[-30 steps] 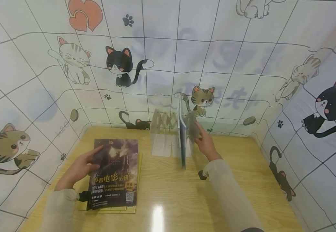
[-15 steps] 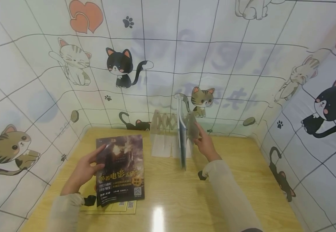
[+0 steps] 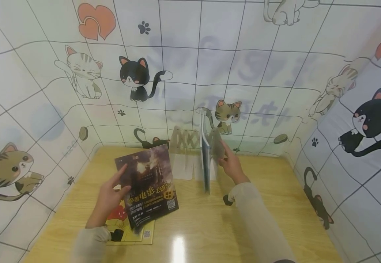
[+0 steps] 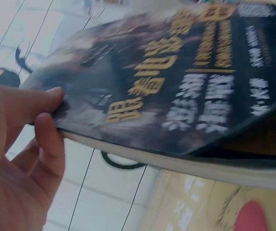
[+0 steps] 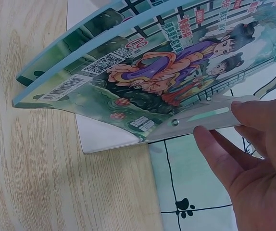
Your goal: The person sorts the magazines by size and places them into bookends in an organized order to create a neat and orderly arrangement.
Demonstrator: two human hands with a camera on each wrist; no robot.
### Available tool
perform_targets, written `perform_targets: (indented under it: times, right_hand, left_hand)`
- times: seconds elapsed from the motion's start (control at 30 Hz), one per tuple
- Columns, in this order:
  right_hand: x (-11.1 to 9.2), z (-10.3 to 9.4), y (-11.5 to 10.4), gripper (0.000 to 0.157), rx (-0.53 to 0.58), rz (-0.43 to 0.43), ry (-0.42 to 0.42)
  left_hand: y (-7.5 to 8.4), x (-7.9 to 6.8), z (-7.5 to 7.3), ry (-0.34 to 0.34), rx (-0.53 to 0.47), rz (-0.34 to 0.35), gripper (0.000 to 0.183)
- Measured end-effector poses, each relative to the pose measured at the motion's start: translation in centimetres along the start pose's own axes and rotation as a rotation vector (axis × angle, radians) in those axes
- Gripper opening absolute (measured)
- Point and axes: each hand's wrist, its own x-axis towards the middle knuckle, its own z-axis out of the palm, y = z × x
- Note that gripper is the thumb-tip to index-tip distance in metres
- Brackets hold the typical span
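In the head view my left hand [image 3: 109,199] holds a dark-covered magazine [image 3: 151,186] by its left edge, tilted above a yellow-covered book. The left wrist view shows the thumb and fingers pinching the edge of the magazine [image 4: 147,91], its gold and white lettering turned to the camera. My right hand [image 3: 234,166] pinches the right end plate of a grey expandable book stand [image 3: 181,160]. Thin books [image 3: 206,160] stand upright in it near that plate. In the right wrist view the thumb and fingers are at the plate [image 5: 191,118], beside an illustrated green book [image 5: 167,72].
Yellow-covered books [image 3: 147,237] lie flat at the table's front left, partly under the magazine. The wooden table [image 3: 243,233] backs onto a cat-patterned cloth wall [image 3: 184,73], with more cloth at both sides. The stand's left section has a flat white base plate.
My left hand has lifted the magazine off the yellow books and moved it right toward the stand, turning it counterclockwise. The right hand stays at the stand's end plate.
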Motion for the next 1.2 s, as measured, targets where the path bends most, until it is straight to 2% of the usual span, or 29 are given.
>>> perform_targets:
  times: [0.13, 0.23, 0.43, 0.6, 0.93, 1.2]
  right_hand:
    - [0.0, 0.2, -0.1, 0.086, 0.012, -0.009, -0.001]
    - [0.1, 0.3, -0.1, 0.086, 0.025, -0.010, -0.002]
    - [0.0, 0.3, -0.3, 0.086, 0.070, -0.006, -0.011]
    - [-0.1, 0.3, -0.6, 0.085, 0.056, -0.019, -0.010]
    - [0.0, 0.3, -0.4, 0.084, 0.029, 0.001, -0.003]
    - [-0.1, 0.3, 0.0, 0.082, 0.034, 0.034, 0.006]
  left_hand:
    - [1.1, -0.1, 1.3, 0.076, 0.019, 0.042, 0.081]
    - [1.7, 0.1, 2.2, 0.104, 0.011, 0.065, 0.080]
    - [1.9, 0.4, 3.6, 0.169, 0.030, 0.172, 0.077]
    - [2.0, 0.9, 4.6, 0.233, 0.040, 0.249, 0.076]
    - [2.0, 1.9, 6.3, 0.371, 0.196, 0.421, 0.079]
    - [1.8, 2.9, 8.3, 0.381, 0.214, 0.397, 0.078]
